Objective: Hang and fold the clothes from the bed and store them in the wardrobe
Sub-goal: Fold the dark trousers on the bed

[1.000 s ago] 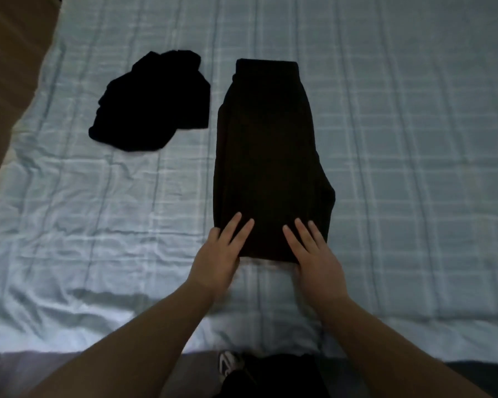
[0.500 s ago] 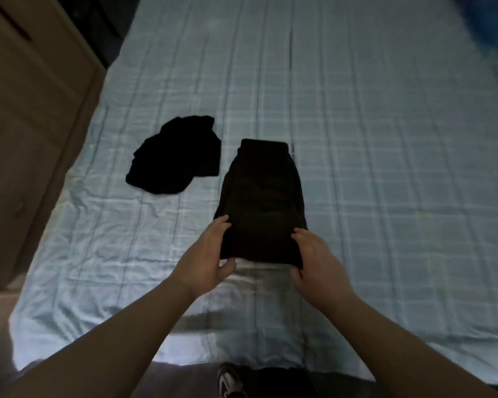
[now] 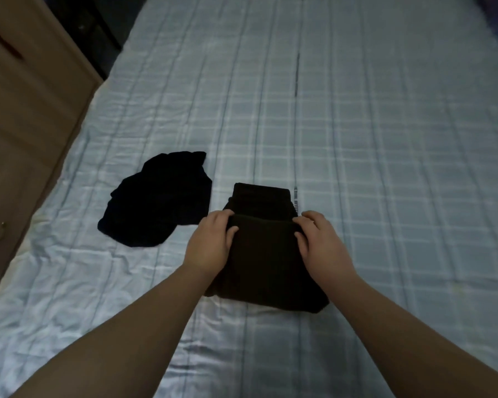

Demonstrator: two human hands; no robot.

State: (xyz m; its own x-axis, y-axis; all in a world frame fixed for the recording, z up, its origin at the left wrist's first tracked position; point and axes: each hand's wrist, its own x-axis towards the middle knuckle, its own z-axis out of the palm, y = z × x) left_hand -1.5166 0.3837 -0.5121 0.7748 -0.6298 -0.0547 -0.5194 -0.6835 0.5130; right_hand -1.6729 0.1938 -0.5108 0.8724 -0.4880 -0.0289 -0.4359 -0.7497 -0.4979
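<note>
Bed: a wide bed under a pale blue checked sheet (image 3: 357, 168), creased along its near left side.
Garment being folded: a long dark brown, soft cloth garment (image 3: 266, 262) lies near the middle of the bed, its near part doubled over the far part, a strip of the lower layer showing beyond the fold edge.
Left hand: the left hand (image 3: 210, 244) pinches the left corner of that top layer, thumb over, fingers curled under.
Right hand: the right hand (image 3: 321, 242) grips the right corner the same way.
Other clothing: a crumpled black cloth garment (image 3: 158, 201) lies just left of the folded one, slightly farther off.
Furniture: a brown wooden cabinet (image 3: 20, 133) stands along the bed's left side.
</note>
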